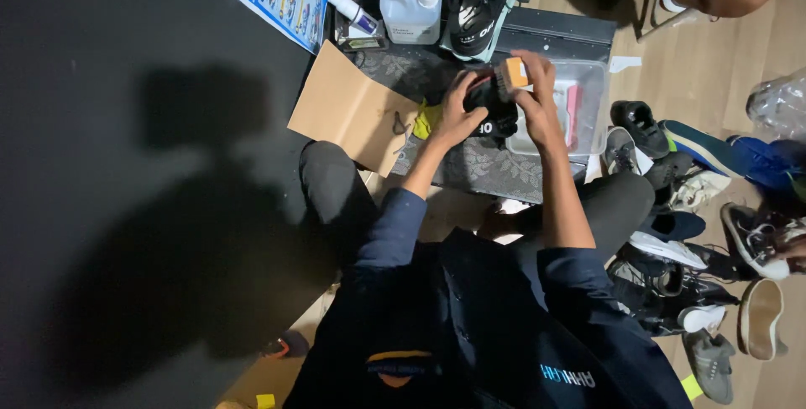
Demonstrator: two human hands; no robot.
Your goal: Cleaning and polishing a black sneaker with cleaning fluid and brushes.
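Note:
My left hand [456, 115] grips a black shoe [495, 115] over a low table covered with a grey patterned cloth [483, 170]. My right hand [535, 94] holds a wooden-backed brush [510, 75] with its bristles pressed against the top of that shoe. Both hands sit close together on either side of the shoe. Much of the shoe is hidden behind my fingers.
A clear plastic tub [583, 102] stands right of the shoe. A second black shoe [483, 2], a white jug [410, 13] and a small bottle [353, 13] are at the table's far side. Brown cardboard [348, 111] lies left. Several shoes [705, 233] pile on the floor right.

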